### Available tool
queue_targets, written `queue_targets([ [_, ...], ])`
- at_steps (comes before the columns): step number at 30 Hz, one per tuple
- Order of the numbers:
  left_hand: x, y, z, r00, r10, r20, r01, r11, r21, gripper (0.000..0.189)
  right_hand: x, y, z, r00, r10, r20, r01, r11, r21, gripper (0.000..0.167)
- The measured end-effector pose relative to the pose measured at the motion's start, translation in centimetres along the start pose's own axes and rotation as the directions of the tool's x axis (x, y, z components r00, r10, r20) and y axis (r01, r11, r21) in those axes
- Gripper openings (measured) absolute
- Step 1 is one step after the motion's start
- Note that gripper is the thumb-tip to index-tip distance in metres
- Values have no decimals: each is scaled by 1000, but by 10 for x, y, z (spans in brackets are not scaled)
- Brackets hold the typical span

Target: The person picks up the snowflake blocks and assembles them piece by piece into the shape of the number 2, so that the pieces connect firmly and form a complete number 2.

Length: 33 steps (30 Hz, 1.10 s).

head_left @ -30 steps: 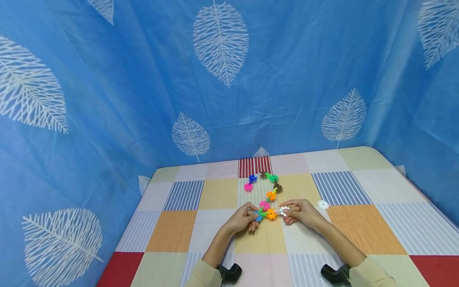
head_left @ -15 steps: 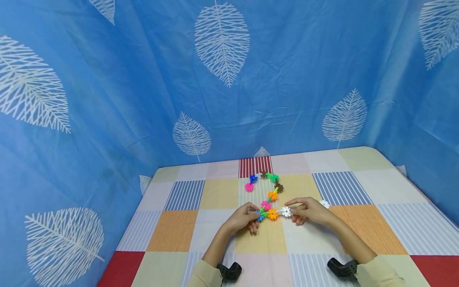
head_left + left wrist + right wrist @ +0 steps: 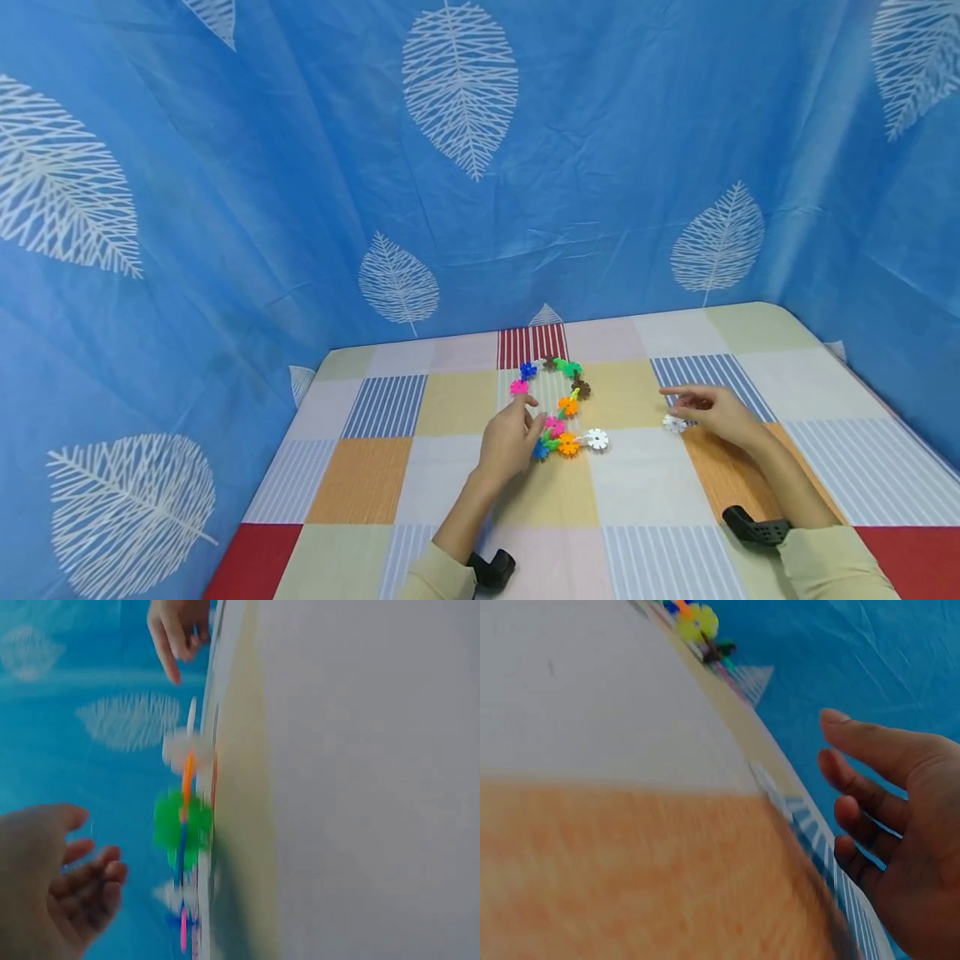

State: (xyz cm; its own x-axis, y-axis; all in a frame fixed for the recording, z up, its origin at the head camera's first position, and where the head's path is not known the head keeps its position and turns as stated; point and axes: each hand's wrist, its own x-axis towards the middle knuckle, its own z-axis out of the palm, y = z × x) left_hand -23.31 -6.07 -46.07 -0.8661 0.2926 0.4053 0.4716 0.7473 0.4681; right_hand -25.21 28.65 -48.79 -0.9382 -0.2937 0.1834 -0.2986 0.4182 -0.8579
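Note:
A chain of colourful flower-shaped plastic discs (image 3: 567,445) lies on the tablecloth, shaped like a figure 2, with a white disc (image 3: 597,439) at its right end. My left hand (image 3: 510,437) hovers beside the chain's lower left, fingers loosely bent and holding nothing. The left wrist view shows that hand (image 3: 67,885) apart from the blurred green disc (image 3: 182,821). My right hand (image 3: 712,410) is over a loose white flower disc (image 3: 674,423), its fingers spread around nothing. In the right wrist view, that hand's (image 3: 900,817) thumb and fingers are parted, with the loose disc (image 3: 765,780) seen edge-on beyond.
A patchwork tablecloth (image 3: 637,483) covers the table. Blue leaf-print curtains (image 3: 570,208) hang behind it and along both sides. Black wrist cameras (image 3: 756,527) are strapped at both sleeves.
My right hand has let go of the chain's white end disc and moved right to the loose white disc. My left hand has released the blue disc and lifted slightly away.

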Motion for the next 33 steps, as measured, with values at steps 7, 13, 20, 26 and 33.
queue_targets([
  [7, 3, 25, 27, 929, 363, -71, -351, 926, 142, 26, -9, 16, -11, 998, 3, 64, 2, 998, -68, 39],
  [13, -1, 27, 46, 913, 407, -3, -399, 896, 196, 29, -10, 18, -9, 998, -14, 67, 22, 994, -111, 33],
  [20, -2, 22, 54, 921, 388, 25, -386, 905, 181, 18, -7, 15, -7, 999, 5, 49, 1, 992, -123, 30],
  [26, -1, 19, 56, 928, 372, -15, -368, 923, 114, 14, 1, 4, 9, 993, -52, 106, 48, 998, 42, 24],
  [33, -2, 15, 60, 944, 326, -50, -326, 945, 14, 5, 11, -9, 44, 983, -121, 134, 109, 989, 95, 16],
])
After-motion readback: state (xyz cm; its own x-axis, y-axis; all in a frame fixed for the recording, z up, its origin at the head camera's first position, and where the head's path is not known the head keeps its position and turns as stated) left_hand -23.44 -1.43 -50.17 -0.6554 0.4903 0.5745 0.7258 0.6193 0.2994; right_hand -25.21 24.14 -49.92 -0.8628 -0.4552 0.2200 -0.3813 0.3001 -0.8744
